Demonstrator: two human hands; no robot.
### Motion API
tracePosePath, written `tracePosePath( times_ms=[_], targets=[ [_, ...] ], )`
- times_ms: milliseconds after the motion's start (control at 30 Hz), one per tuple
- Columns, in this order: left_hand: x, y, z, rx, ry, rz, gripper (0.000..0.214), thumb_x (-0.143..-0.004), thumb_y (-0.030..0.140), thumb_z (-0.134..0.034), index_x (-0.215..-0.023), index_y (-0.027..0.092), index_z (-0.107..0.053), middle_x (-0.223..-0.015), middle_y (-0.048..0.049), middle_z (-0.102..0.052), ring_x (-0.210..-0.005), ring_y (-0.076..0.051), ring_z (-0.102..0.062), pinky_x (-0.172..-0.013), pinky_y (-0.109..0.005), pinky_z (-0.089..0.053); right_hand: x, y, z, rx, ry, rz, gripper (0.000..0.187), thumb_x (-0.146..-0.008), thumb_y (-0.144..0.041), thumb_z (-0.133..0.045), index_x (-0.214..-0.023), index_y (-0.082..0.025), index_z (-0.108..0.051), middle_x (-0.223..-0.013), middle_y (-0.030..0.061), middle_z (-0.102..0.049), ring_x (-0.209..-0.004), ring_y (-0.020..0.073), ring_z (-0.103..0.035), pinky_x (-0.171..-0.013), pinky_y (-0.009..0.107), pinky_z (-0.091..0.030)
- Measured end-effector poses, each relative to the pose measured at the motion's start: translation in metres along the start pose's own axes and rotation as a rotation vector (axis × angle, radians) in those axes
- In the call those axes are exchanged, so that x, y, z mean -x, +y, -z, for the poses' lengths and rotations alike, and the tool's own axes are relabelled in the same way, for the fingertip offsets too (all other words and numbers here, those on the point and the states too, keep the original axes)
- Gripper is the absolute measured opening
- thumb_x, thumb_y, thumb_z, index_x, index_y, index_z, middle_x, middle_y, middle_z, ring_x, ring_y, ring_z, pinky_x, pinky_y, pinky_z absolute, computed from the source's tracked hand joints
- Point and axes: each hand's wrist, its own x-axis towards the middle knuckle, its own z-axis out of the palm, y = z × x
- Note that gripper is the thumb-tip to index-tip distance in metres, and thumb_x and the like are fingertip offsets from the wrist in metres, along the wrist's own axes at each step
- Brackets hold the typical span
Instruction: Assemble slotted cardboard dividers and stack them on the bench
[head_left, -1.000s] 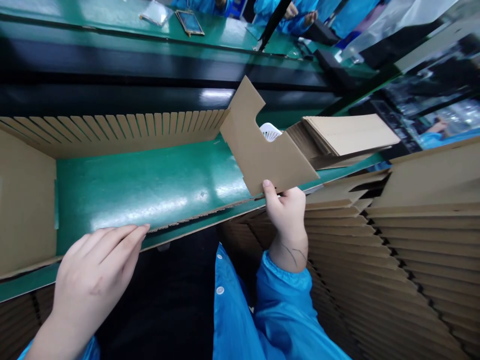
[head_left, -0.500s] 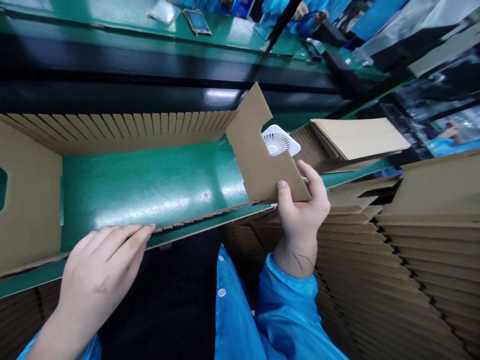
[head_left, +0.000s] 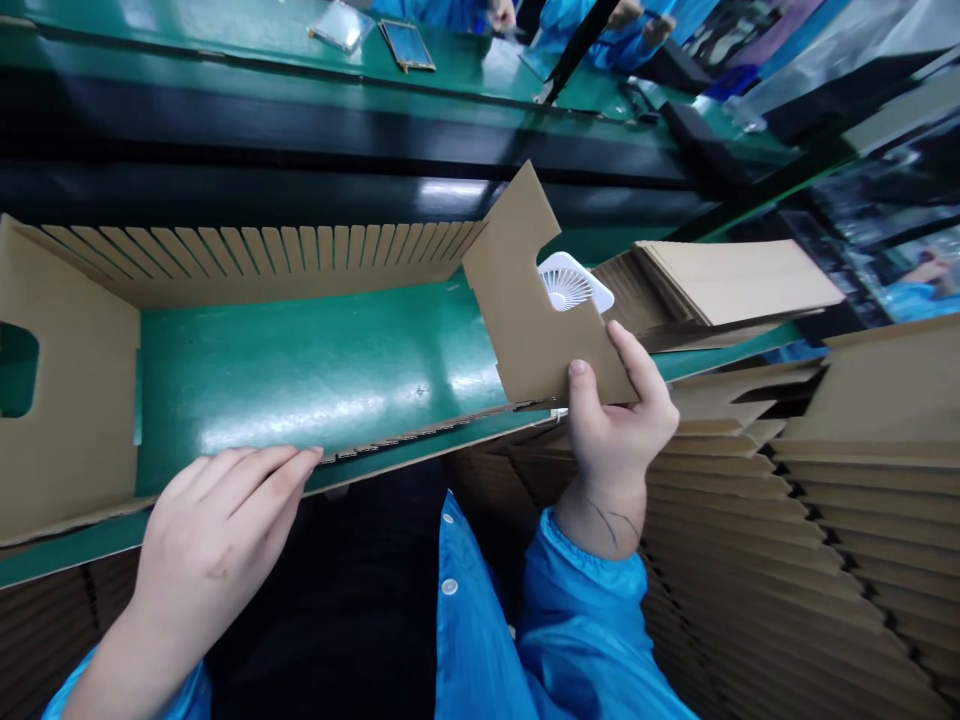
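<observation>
Beneath the left fingers (head_left: 285, 485) and right fingers (head_left: 586, 395), a long green counter (head_left: 300, 365). Right of the right fingers and lower down, a tall pile (head_left: 750, 540) of layered cardboard. Between both sets of fingers and stretching away from them, a cardboard frame (head_left: 225, 288), standing on the counter, with a slotted wall on the far side and a cutout in the end left of the left fingers. Right of the right fingers and farther off, a flat stack (head_left: 735, 280) of cardboard. In the right fingers, a notched panel (head_left: 532, 320), tilted, at the slotted wall's right end; hard to tell whether joined to it. Best to support it low, with even pressure, and to avoid bending the narrow part beside the notch. Just past the panel, above the right fingers, a white fan (head_left: 570, 285), partly hidden. Right fingers: clamped on the panel's lower corner, with the thumb on the near face. Left fingers: close together over the frame's near edge, with the thumb out of sight; impossible to tell whether gripping or only resting. Probably wise to steady that edge lightly, without crushing the slots.
</observation>
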Motion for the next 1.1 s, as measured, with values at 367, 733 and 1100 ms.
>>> tracePosePath(
  times_ms=[367, 733, 1100],
  targets=[
    [0.0025, -0.0010, -0.0019, -0.004, -0.003, 0.002, 0.029, -0.106, 0.008, -0.079, -0.133, 0.020, -0.075, -0.114, -0.0061, -0.088, -0.093, -0.024, -0.080, -0.079, -0.040, -0.053, -0.0023, -0.0035, -0.0017, 0.017, 0.017, -0.014, 0.046, -0.107, -0.042, -0.079, -0.146, -0.017, -0.083, -0.144, 0.0155, -0.082, -0.137, 0.0361, -0.079, -0.126, 0.058, -0.064],
    [0.0009, -0.0004, -0.0019, -0.007, 0.002, 0.003, 0.030, -0.106, 0.008, -0.079, -0.134, 0.020, -0.075, -0.113, -0.0066, -0.088, -0.093, -0.025, -0.080, -0.080, -0.039, -0.053, -0.0035, -0.0007, -0.0010, 0.006, 0.027, 0.007, 0.046, -0.105, -0.040, -0.080, -0.144, -0.017, -0.085, -0.139, 0.0144, -0.084, -0.129, 0.0341, -0.083, -0.120, 0.053, -0.068],
    [0.0013, -0.0004, -0.0012, -0.018, 0.005, -0.002, 0.029, -0.105, 0.009, -0.078, -0.132, 0.019, -0.076, -0.112, -0.0059, -0.088, -0.091, -0.025, -0.081, -0.078, -0.041, -0.054, -0.0031, -0.0009, -0.0061, 0.043, -0.173, -0.082, 0.048, -0.103, -0.043, -0.075, -0.144, -0.020, -0.084, -0.136, 0.0129, -0.085, -0.119, 0.0316, -0.085, -0.104, 0.047, -0.072]
  ],
)
